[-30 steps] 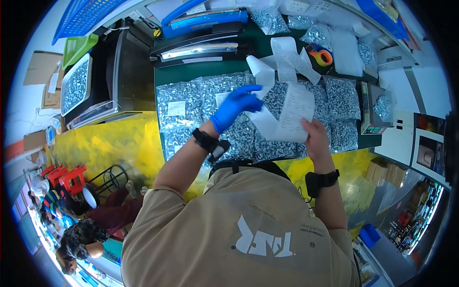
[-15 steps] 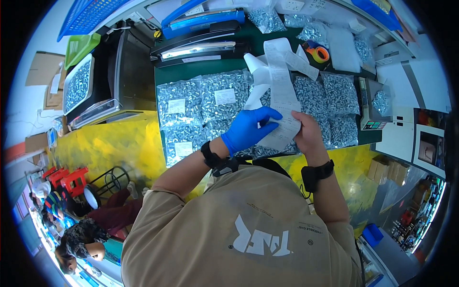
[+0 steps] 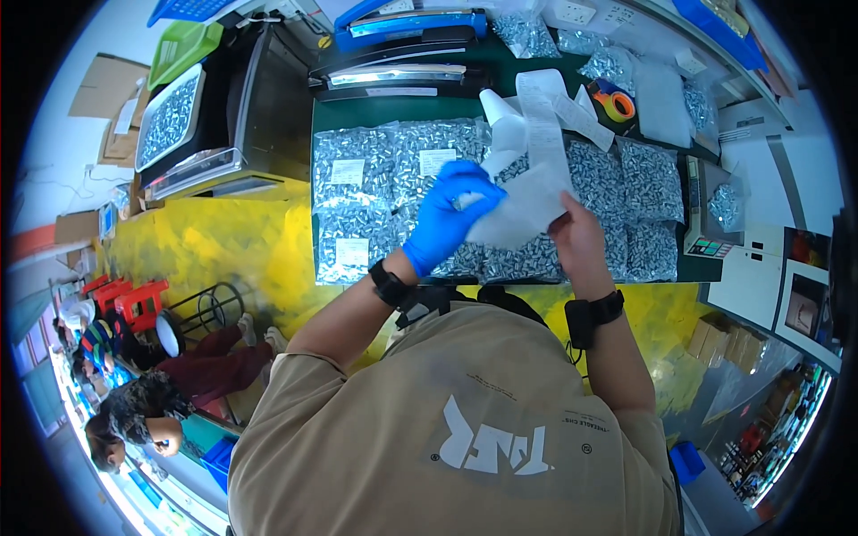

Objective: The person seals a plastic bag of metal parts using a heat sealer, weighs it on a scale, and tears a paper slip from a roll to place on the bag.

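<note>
A long white paper label strip (image 3: 547, 147) curls down from the back of the bench over clear bags of small metal parts. My right hand (image 3: 579, 237), bare, pinches the right edge of its near end, where a blank whitish face shows. My left hand (image 3: 451, 219), in a blue glove, has its fingers curled and its thumb and fingertips closed at the left edge of that end. Under and around both hands lie several bags of metal parts (image 3: 353, 223); some bear a white label (image 3: 437, 162).
Behind the bags stand a black bag sealer (image 3: 393, 79) and a blue sealer (image 3: 416, 29). An orange tape roll (image 3: 617, 105) lies by the strip. On the right is a scale (image 3: 710, 210) with a small bag. A seated person (image 3: 147, 424) is at lower left.
The strip's near end has turned from its printed face to a blank one. My left fingers, spread before, have drawn together at its edge. The whole view has shifted slightly.
</note>
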Demonstrator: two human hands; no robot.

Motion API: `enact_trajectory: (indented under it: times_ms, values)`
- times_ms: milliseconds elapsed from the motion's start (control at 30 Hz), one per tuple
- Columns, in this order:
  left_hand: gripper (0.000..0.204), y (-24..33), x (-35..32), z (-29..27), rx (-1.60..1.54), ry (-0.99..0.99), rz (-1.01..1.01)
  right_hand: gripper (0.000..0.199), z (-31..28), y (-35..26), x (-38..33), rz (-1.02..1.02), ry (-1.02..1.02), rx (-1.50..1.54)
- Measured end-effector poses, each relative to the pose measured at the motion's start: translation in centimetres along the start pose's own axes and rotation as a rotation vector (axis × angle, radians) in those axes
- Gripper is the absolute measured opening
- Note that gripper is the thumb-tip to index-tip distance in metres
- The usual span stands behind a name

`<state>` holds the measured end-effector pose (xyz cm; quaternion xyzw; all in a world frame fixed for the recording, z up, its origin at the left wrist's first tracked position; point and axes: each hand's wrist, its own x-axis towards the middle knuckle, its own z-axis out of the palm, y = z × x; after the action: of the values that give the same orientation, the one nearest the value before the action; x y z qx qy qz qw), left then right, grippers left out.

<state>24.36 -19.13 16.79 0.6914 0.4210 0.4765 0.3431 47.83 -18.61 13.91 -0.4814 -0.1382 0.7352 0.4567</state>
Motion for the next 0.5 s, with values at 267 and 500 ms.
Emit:
enact_trajectory:
  times_ms: [267, 500]
  values:
    - [0.026, -10.2, -8.7, -3.7, -0.109, 0.199, -0.714, 0.035, -4.0, -5.1, -0.6, -0.090, 0.069, 0.123]
    - [0.035, -12.8, -15.5, 1.1, -0.071, 0.156, -0.865, 0.034, -5.4, -5.9, -1.1, -0.140, 0.047, 0.064]
